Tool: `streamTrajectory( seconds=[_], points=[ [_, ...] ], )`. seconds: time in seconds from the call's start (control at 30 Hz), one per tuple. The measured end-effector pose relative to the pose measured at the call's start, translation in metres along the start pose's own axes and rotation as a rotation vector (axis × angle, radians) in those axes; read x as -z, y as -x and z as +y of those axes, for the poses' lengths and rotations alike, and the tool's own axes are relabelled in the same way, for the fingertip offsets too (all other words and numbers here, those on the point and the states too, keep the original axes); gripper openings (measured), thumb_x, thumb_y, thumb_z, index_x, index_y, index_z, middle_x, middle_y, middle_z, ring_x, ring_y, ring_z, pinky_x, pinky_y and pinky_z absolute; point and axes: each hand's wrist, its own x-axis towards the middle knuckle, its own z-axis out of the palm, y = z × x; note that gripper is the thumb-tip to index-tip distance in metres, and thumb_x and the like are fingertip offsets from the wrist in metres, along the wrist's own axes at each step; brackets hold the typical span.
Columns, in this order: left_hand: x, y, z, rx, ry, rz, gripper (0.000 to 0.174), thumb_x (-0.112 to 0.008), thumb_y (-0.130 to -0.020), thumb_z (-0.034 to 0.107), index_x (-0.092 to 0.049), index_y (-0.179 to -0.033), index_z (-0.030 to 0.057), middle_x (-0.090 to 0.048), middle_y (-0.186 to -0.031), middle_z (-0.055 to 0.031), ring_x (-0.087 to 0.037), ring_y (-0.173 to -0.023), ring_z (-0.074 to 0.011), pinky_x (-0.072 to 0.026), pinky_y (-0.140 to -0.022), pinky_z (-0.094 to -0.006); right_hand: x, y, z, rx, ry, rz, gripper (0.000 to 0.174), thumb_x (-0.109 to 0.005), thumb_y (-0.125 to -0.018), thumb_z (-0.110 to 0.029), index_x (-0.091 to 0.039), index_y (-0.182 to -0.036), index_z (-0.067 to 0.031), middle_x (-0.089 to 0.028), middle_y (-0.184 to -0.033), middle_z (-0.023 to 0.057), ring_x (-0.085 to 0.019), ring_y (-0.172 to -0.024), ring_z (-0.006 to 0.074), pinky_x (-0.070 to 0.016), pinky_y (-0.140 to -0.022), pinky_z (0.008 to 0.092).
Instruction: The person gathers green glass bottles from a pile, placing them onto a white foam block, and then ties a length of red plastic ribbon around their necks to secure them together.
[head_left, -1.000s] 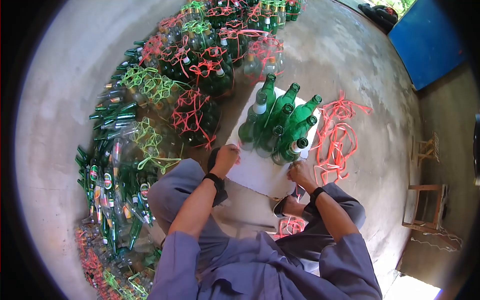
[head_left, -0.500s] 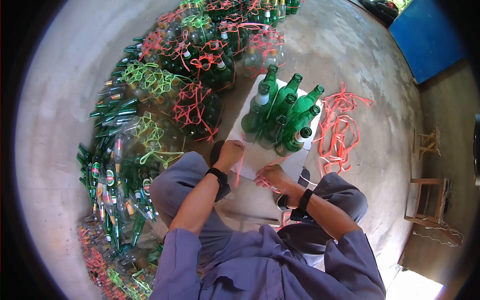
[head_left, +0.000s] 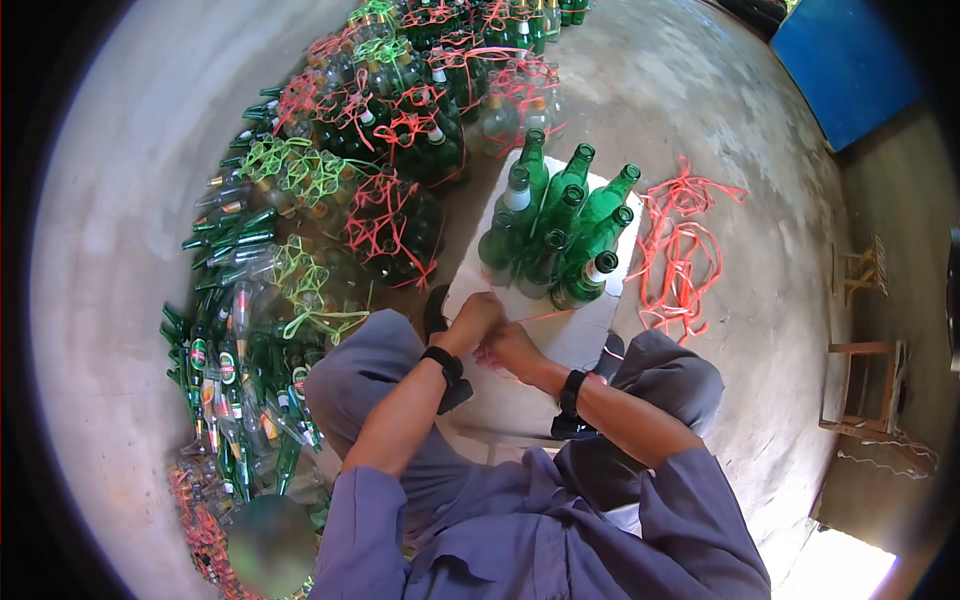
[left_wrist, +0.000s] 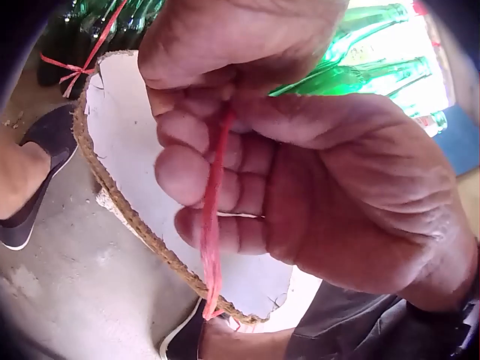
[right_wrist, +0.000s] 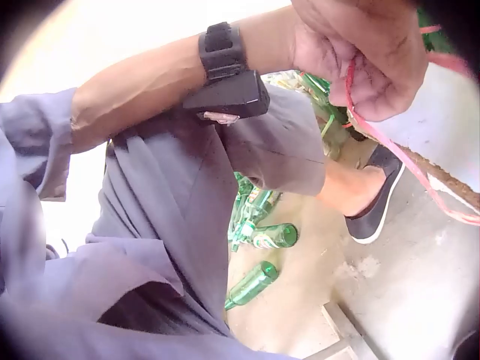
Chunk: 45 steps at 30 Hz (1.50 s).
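Note:
Both hands meet over the near edge of a white board (head_left: pixel 590 328), fingers close together. The right hand (left_wrist: pixel 360 180) has its palm in sight in the left wrist view, fingers curled, with pink plastic strap (left_wrist: pixel 213 202) pinched at thumb and forefinger and trailing below. Against it, the left hand (head_left: pixel 476 317) bends its fingers on the strap; its fingertips are partly hidden. Several green glass bottles (head_left: pixel 565 215) stand upright in a tight group on the board, just beyond the hands. A length of strap passes along the foot of the nearest bottles.
Loose pink strap (head_left: pixel 680 265) lies on the floor right of the board. To the left are strapped bundles of bottles (head_left: pixel 390 230) and a heap of loose bottles (head_left: pixel 225 370). A wooden stool (head_left: pixel 862 385) stands far right. The person's knees (head_left: pixel 365 370) flank the board.
The right hand has moved left from beside the bottles, drawing strap across the board's near side, and now meets the left hand. The left hand has shifted slightly right; the bottles still stand grouped.

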Motion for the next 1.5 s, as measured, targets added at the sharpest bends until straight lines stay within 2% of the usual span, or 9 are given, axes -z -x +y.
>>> streamTrajectory(
  seconds=[0.03,0.17,0.23,0.33,0.87,1.07,1.27,1.33,1.5],
  points=[
    [0.011,0.004,0.016,-0.265,-0.283,-0.018,0.018,-0.056,-0.083,0.009,-0.07,-0.085,-0.0025,-0.067,-0.076,-0.0219,-0.07,-0.075,-0.0306,-0.0522,-0.067,-0.0411,0.002,-0.006,0.01,0.114,0.19,-0.044,0.025,-0.064,-0.091,-0.02,-0.067,-0.1,0.0029,-0.072,-0.089,0.0123,-0.071,-0.074,0.022,-0.056,-0.067,0.0304],
    [0.007,0.008,0.033,-0.186,-0.213,0.087,0.007,-0.059,-0.079,0.002,-0.066,-0.078,0.0003,-0.064,-0.077,-0.0095,-0.064,-0.068,-0.0222,-0.0524,-0.063,-0.0339,-0.01,0.016,-0.032,-0.25,-0.189,0.075,0.019,-0.067,-0.088,-0.016,-0.068,-0.096,0.0007,-0.071,-0.087,0.0104,-0.069,-0.072,0.0195,-0.0538,-0.065,0.0282],
    [0.006,0.011,0.048,0.193,0.735,0.169,0.007,-0.059,-0.085,0.005,-0.064,-0.083,0.0008,-0.056,-0.068,-0.0052,-0.059,-0.06,-0.0181,-0.0467,-0.055,-0.0319,-0.011,0.018,-0.03,-0.27,-0.169,0.057,0.013,-0.07,-0.084,-0.012,-0.068,-0.091,-0.0018,-0.07,-0.084,0.0081,-0.067,-0.071,0.0169,-0.0518,-0.064,0.0264],
    [0.021,0.013,0.071,0.496,0.973,0.116,0.008,-0.058,-0.088,0.009,-0.062,-0.085,0.002,-0.05,-0.062,-0.0017,-0.052,-0.053,-0.0133,-0.0398,-0.048,-0.0296,-0.017,0.021,-0.022,-0.378,-0.143,0.145,0.009,-0.073,-0.082,-0.01,-0.069,-0.088,-0.0047,-0.07,-0.082,0.0068,-0.066,-0.068,0.016,-0.05,-0.061,0.0256],
    [0.035,0.016,0.058,0.473,1.029,0.109,0.011,-0.064,-0.086,0.012,-0.066,-0.084,0.0021,-0.054,-0.061,-0.0007,-0.045,-0.047,-0.0089,-0.0317,-0.041,-0.029,0.001,0.011,-0.006,-0.157,-0.684,0.381,0.031,-0.058,-0.099,-0.034,-0.065,-0.12,-0.0115,-0.069,-0.101,0.0032,-0.064,-0.09,0.0143,-0.0479,-0.076,0.033],
    [0.033,0.01,0.051,0.281,0.883,0.226,0.011,-0.065,-0.084,0.014,-0.069,-0.083,0.0033,-0.051,-0.058,0.0015,-0.042,-0.045,-0.0081,-0.0288,-0.042,-0.0276,-0.003,0.006,-0.011,-0.152,-0.436,0.402,0.029,-0.056,-0.097,-0.022,-0.066,-0.113,0.0004,-0.069,-0.084,0.0091,-0.062,-0.065,0.0158,-0.0461,-0.054,0.0275],
    [0.048,-0.013,0.031,0.568,0.849,0.275,0.011,-0.068,-0.08,0.013,-0.071,-0.083,0.0023,-0.051,-0.058,0.0018,-0.043,-0.046,-0.0084,-0.0285,-0.042,-0.0276,-0.013,0.003,-0.006,0.009,-0.163,0.298,0.028,-0.054,-0.094,-0.016,-0.071,-0.097,0.0056,-0.069,-0.075,0.013,-0.062,-0.059,0.0163,-0.0453,-0.051,0.0262],
    [0.055,-0.012,0.034,0.571,0.931,0.291,0.011,-0.068,-0.08,0.012,-0.071,-0.082,0.0017,-0.05,-0.057,0.0016,-0.041,-0.045,-0.0086,-0.0271,-0.042,-0.028,-0.011,0.0,-0.002,0.473,0.364,0.298,0.029,-0.054,-0.096,-0.017,-0.071,-0.094,0.0057,-0.069,-0.072,0.0132,-0.062,-0.059,0.0149,-0.0452,-0.051,0.0262],
    [0.059,0.003,0.033,0.451,1.116,0.257,0.009,-0.068,-0.08,0.01,-0.071,-0.081,0.0019,-0.05,-0.058,0.0013,-0.037,-0.043,-0.0081,-0.0235,-0.041,-0.0275,-0.015,0.012,-0.056,0.139,-0.048,0.34,0.024,-0.056,-0.099,-0.018,-0.07,-0.107,-0.0007,-0.071,-0.081,0.0063,-0.063,-0.062,0.0126,-0.0477,-0.056,0.0245]
  ],
)
